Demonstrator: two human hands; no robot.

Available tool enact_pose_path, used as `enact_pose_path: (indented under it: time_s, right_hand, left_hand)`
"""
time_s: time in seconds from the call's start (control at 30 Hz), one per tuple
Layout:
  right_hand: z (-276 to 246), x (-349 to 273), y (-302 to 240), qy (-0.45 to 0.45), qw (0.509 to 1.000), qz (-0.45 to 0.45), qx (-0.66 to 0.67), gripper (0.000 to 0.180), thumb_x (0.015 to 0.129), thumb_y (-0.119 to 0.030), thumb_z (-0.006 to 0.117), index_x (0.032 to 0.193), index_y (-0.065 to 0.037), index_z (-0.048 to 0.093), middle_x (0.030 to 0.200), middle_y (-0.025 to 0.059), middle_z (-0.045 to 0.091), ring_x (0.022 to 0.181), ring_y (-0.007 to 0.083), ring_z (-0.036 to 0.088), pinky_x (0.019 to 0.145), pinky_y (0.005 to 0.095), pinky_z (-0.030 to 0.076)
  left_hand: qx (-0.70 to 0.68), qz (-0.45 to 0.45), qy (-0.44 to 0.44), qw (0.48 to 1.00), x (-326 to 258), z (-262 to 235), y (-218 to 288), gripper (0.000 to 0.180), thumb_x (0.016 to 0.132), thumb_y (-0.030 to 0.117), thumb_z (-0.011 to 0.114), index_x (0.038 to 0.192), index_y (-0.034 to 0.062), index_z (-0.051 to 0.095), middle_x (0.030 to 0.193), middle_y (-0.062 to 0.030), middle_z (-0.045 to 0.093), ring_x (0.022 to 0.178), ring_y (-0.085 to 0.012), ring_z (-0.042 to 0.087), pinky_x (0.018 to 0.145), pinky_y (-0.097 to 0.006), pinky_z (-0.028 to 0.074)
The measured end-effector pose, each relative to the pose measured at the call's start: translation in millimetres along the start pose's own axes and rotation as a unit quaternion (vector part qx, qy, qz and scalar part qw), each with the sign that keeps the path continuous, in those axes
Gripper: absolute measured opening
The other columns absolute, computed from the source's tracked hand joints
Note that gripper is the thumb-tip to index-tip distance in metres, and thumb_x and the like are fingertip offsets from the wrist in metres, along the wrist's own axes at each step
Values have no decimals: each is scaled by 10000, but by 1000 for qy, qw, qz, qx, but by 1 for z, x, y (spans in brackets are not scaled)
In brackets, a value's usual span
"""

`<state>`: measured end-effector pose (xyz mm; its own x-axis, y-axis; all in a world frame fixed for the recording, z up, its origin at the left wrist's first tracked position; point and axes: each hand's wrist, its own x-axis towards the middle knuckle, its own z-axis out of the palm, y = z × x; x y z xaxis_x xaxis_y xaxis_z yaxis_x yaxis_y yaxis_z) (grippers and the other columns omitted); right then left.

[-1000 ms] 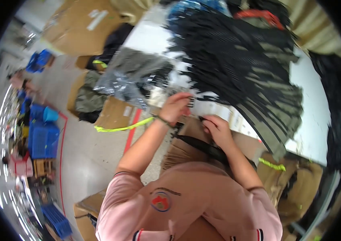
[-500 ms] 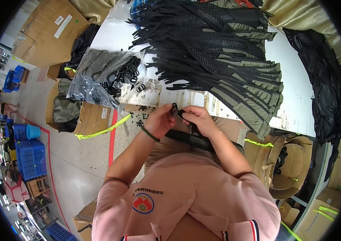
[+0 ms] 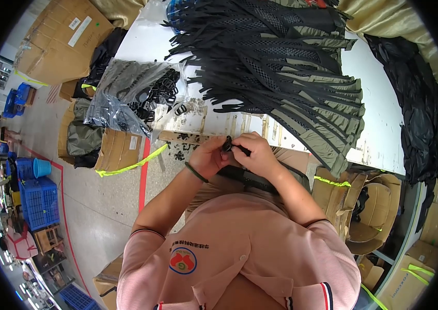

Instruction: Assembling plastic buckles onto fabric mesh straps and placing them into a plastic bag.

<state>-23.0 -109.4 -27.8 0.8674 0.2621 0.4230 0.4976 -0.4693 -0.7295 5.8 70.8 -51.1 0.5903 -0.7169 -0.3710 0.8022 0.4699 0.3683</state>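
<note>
My left hand [image 3: 209, 156] is closed on a small black buckle [image 3: 228, 143], held just in front of the table's near edge. Close beside it, my right hand [image 3: 256, 156] pinches a black strap [image 3: 242, 150] that meets the buckle. How far the strap passes through the buckle is hidden by my fingers. Beyond my hands, a layered pile of black mesh and olive fabric pieces [image 3: 281, 67] with long black straps covers much of the table. A clear plastic bag [image 3: 118, 98] of black buckles lies open at the table's left, with one loose buckle [image 3: 180, 109] near it.
The white table [image 3: 374, 88] has a worn near edge. Cardboard boxes stand left [image 3: 118, 152] and right [image 3: 332, 199] of me, edged with yellow-green strips. Black fabric [image 3: 410, 103] hangs off the table's right side. Blue crates [image 3: 41, 204] stand farther left.
The buckle has turned in my left hand, and my right hand has closed in on it, drawing the strap nearer. The fabric pile looks the same.
</note>
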Motion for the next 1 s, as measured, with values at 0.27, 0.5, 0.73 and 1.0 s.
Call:
enact_pose_path:
  time_s: [0.27, 0.5, 0.73, 1.0]
  right_hand:
    - [14, -7, -20, 32, 901, 298, 315, 72, 767, -49, 611, 824, -5, 603, 757, 124, 612, 708, 292, 593, 686, 343, 452]
    - [5, -4, -11, -3, 997, 27, 70, 66, 780, -22, 612, 838, 5, 594, 773, 111, 603, 708, 256, 570, 710, 319, 436]
    - [9, -3, -19, 55, 992, 87, 75, 78, 774, -45, 607, 849, -25, 598, 773, 107, 604, 733, 290, 565, 737, 346, 409]
    - [4, -3, -16, -12, 912, 254, 322, 109, 801, -70, 607, 882, 1, 591, 802, 145, 603, 772, 325, 569, 725, 376, 454]
  left_hand:
    - [-43, 20, 26, 999, 0, 4, -9, 187, 914, 246, 532, 965, 74, 583, 805, -10, 584, 624, -101, 486, 652, -268, 438]
    - [-64, 0, 15, 998, -7, 6, -9, 197, 910, 252, 532, 992, 76, 567, 792, -6, 563, 622, -103, 472, 643, -269, 422]
    - [-109, -43, -19, 993, -9, 8, -9, 215, 892, 241, 526, 1008, 63, 558, 829, -11, 542, 636, -114, 446, 590, -253, 374]
    - [-104, -46, -22, 993, -10, 8, -6, 231, 891, 237, 516, 1030, 55, 542, 843, -1, 530, 644, -109, 428, 576, -251, 357]
